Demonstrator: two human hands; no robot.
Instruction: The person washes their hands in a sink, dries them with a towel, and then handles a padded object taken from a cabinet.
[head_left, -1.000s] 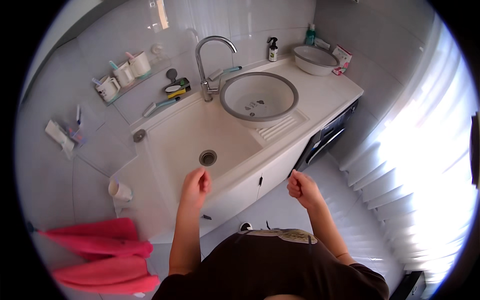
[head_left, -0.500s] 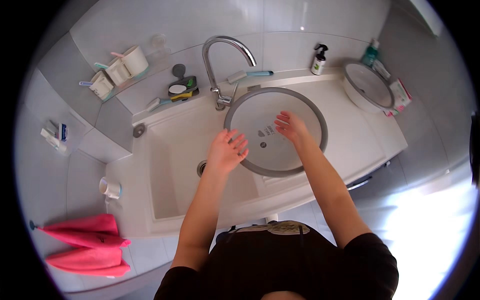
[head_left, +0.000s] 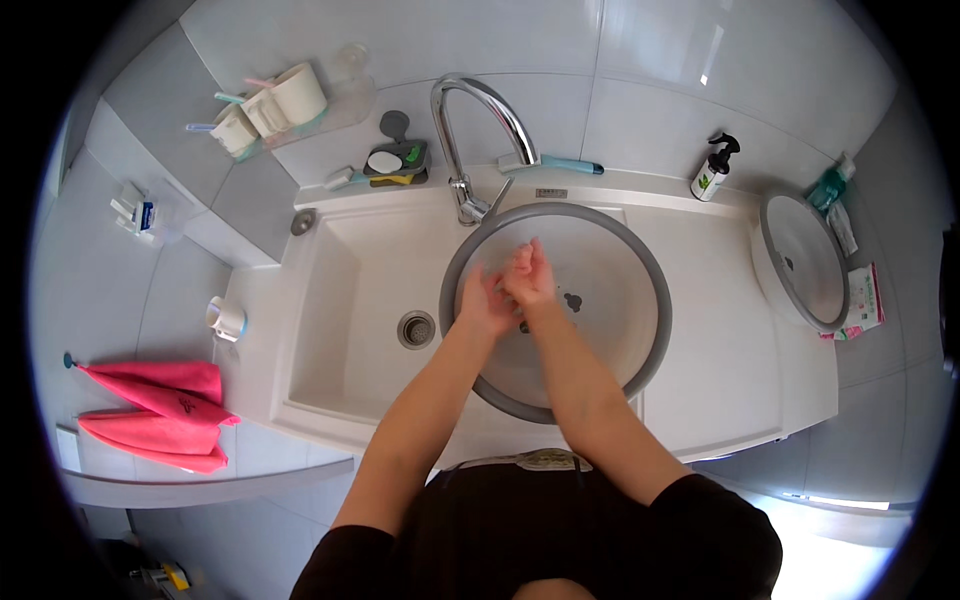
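Observation:
A large pale basin with a grey rim (head_left: 655, 345) stands over the right part of the white sink. Inside its outline, my left hand (head_left: 486, 303) and my right hand (head_left: 530, 277) are close together, touching or nearly so. The left fingers reach toward the right hand, slightly apart and partly hidden behind it. My right fingers are loosely bent, with no object visible in them. Dark printed marks show on the basin's bottom beside my hands. The chrome faucet (head_left: 468, 190) rises behind the basin, its spout toward the right; no water stream is visible.
Left of the basin is the sink's drain (head_left: 416, 329). A blue-handled brush (head_left: 570, 165), soap dish (head_left: 392, 162) and spray bottle (head_left: 713, 170) line the back ledge. A smaller basin (head_left: 800, 262) leans at the right wall. Pink towels (head_left: 165, 420) hang at left.
My hands have come together over the basin; they were spread apart before. The left hand moved right, the right hand moved left. The basin sits lower in the picture as the view shifted.

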